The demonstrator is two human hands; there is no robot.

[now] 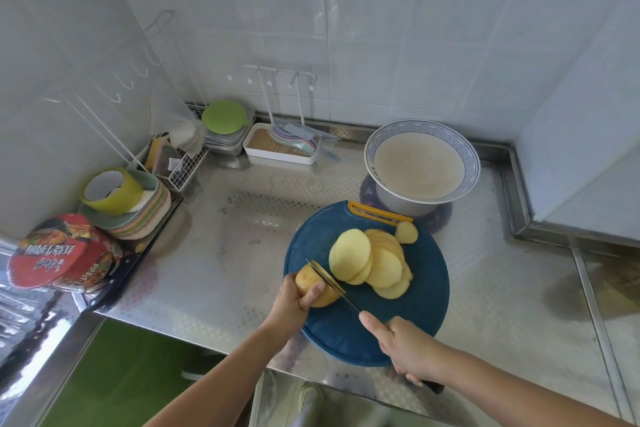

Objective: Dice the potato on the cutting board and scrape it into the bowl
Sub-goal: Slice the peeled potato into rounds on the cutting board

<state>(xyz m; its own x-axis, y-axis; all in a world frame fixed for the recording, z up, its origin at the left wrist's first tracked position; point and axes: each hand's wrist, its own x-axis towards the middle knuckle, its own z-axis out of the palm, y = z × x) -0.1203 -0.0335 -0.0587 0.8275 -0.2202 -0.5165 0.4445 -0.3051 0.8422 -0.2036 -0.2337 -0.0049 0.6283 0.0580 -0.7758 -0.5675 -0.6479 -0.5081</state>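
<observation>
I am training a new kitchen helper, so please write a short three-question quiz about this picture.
1. True or false: the bowl stands on the cutting board.
2. Which of the hands holds the knife? A: left hand. B: right hand.
3. Fill in: the left hand grips the uncut potato end, and round ____ lie beside the knife.
Key: 1 false, it stands behind the board; 2 B; 3 slices.

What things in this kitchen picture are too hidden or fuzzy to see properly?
- Knife handle: head view, wrapped by the right hand; only its end shows.
- Potato chunk: head view, partly covered by the left hand.
- Lower slices: head view, hidden under the top slices.
- Noodle cup lettering: head view, blurred near the left edge.
</observation>
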